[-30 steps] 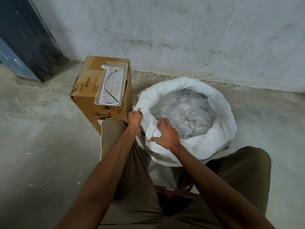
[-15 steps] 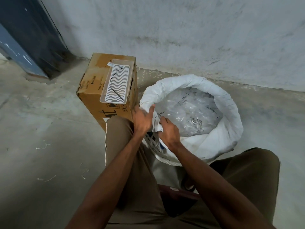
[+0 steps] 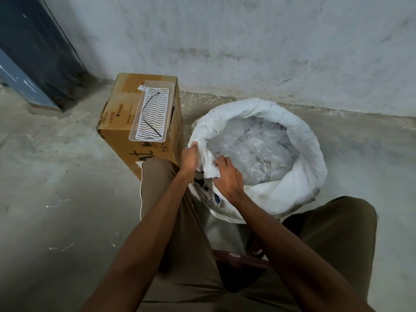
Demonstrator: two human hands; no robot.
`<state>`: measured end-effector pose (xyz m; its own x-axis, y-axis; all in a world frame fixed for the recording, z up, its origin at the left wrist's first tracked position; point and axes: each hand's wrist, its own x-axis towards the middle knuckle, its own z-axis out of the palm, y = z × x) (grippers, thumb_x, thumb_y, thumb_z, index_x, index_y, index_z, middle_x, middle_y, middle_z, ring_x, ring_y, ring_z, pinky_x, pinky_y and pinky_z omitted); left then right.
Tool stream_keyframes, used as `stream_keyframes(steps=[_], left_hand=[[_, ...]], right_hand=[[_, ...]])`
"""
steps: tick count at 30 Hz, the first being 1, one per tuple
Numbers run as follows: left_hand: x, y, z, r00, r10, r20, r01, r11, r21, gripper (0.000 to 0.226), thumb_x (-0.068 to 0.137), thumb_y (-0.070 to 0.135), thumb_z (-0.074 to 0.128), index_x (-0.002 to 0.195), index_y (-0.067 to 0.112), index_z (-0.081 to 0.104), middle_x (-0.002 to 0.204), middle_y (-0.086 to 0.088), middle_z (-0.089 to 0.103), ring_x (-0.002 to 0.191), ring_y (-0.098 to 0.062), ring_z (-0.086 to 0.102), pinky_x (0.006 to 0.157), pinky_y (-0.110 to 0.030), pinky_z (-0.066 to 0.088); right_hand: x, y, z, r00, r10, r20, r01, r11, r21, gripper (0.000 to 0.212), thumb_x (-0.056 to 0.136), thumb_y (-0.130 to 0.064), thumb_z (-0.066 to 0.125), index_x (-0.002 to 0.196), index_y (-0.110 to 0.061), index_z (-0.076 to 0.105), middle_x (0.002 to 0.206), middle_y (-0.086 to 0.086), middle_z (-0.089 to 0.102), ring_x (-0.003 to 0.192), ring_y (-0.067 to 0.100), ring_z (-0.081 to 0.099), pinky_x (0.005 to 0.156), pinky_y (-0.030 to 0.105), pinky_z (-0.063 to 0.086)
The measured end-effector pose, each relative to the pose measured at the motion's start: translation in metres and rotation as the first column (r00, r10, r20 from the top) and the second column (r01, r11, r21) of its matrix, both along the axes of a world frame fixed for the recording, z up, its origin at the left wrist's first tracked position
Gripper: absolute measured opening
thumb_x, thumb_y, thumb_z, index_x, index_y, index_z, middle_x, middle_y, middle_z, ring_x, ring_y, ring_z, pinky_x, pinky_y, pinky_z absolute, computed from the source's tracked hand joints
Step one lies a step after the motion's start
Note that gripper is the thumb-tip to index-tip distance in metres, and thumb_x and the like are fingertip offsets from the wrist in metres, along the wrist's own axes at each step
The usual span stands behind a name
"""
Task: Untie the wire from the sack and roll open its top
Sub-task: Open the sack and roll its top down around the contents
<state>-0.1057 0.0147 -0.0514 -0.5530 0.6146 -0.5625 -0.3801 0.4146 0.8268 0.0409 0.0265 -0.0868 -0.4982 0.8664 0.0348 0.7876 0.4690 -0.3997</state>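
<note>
Item: one white woven plastic sack (image 3: 292,185) on the concrete floor (image 3: 56,176), top mostly rolled down. Left hand (image 3: 190,157) and right hand (image 3: 227,176) each grip the unrolled near-left rim. Handling advice: fold outward evenly, matching the existing cuff. One black wire (image 3: 150,115) lies in one clear tray (image 3: 135,136) atop one brown cardboard box (image 3: 119,122).

White woven sack (image 3: 292,190) stands upright on the floor, its top rolled outward into a thick cuff, clear plastic packets showing inside; black wire (image 3: 150,113) lies loose in a tray, far left of it
</note>
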Motion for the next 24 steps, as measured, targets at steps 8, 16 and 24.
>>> stream_keyframes(steps=[8,16,24], left_hand=[[0.023,-0.024,-0.009,-0.028,-0.157,-0.987,0.293,0.943,-0.159,0.04,0.089,0.038,0.058,0.125,0.021,0.061,0.134,-0.013,0.049,0.13,-0.033,0.042,0.108,-0.055,0.032],[0.054,-0.031,-0.017,-0.224,-0.404,-0.887,0.566,0.687,-0.456,0.037,0.09,0.051,0.051,0.107,0.023,0.07,0.111,0.002,0.068,0.12,-0.023,0.056,0.113,-0.046,0.024],[0.073,-0.047,-0.012,-0.247,-0.641,-0.726,0.538,0.533,-0.653,0.041,0.092,0.057,0.044,0.107,0.03,0.071,0.109,0.003,0.071,0.11,-0.02,0.058,0.104,-0.046,0.032]], right_hand=[[0.026,0.002,0.007,0.975,0.209,-0.075,-0.211,0.977,-0.018,0.06,0.07,-0.054,0.069,0.119,-0.024,0.051,0.11,-0.009,0.056,0.091,0.016,0.061,0.078,0.039,0.046],[0.115,-0.003,-0.005,0.994,0.047,0.093,-0.06,0.989,0.136,0.041,0.088,-0.058,0.046,0.1,-0.021,0.06,0.098,0.0,0.062,0.087,0.026,0.064,0.08,0.04,0.048],[0.141,-0.028,-0.004,0.999,0.014,0.046,-0.014,1.0,0.0,0.039,0.089,-0.057,0.045,0.096,-0.022,0.06,0.097,-0.001,0.063,0.092,0.025,0.061,0.081,0.039,0.047]])
